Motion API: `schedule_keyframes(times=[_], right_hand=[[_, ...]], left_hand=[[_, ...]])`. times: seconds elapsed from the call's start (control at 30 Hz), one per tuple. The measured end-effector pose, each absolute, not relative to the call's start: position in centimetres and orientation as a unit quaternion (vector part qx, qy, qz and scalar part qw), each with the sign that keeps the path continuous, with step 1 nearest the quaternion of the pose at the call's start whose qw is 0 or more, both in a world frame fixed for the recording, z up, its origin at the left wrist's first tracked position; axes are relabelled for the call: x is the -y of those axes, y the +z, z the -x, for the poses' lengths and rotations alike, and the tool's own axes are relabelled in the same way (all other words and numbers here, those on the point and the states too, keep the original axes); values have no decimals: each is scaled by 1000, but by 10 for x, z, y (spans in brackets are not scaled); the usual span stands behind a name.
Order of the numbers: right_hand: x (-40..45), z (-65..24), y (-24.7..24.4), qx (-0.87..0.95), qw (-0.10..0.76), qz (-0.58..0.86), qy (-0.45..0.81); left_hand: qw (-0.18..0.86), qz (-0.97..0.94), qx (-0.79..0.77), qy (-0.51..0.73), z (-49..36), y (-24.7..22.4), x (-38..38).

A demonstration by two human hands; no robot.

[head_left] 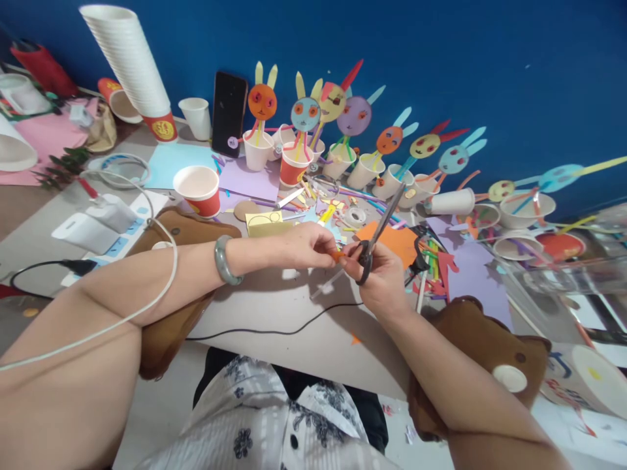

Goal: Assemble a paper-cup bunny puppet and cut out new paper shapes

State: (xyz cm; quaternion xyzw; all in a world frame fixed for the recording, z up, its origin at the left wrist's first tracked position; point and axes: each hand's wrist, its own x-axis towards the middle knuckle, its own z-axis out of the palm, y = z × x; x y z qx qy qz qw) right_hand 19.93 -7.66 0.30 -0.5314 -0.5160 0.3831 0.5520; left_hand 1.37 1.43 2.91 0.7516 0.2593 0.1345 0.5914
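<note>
Over the middle of the table, my left hand (308,246) pinches a small orange paper piece (337,256). My right hand (382,277) meets it from the other side, its fingertips at the same piece. A pair of scissors (386,219) with black handles hangs on my right hand, blades pointing up and away. Behind my right hand lies a sheet of orange paper (392,243). A small orange scrap (356,339) rests on the table nearer to me. Fingers cover most of the held piece, so its shape is hard to make out.
Paper cups with rabbit-faced figures (306,114) line the blue wall. A tall cup stack (130,59) and a phone (229,114) stand at the back left. A power strip (115,238) with chargers is at left; a white cable crosses my left arm. Brown cushions (482,365) lie under my forearms.
</note>
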Motion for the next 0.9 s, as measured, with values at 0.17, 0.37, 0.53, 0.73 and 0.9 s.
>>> schedule_keyframes(times=[0.17, 0.37, 0.53, 0.73, 0.9], right_hand=[[72, -201, -2, 474, 582, 537, 385], [70, -200, -6, 470, 570, 541, 401], [73, -203, -5, 497, 569, 528, 388], [62, -223, 7, 447, 700, 513, 214], [50, -243, 20, 436, 756, 466, 149]], left_hand=[[592, -737, -278, 172, -15, 35, -13], [587, -742, -265, 185, -15, 32, -14], [583, -756, -232, 185, -13, 27, -17], [580, -650, -305, 385, -13, 35, -24], [597, -599, -301, 440, -14, 36, -27]])
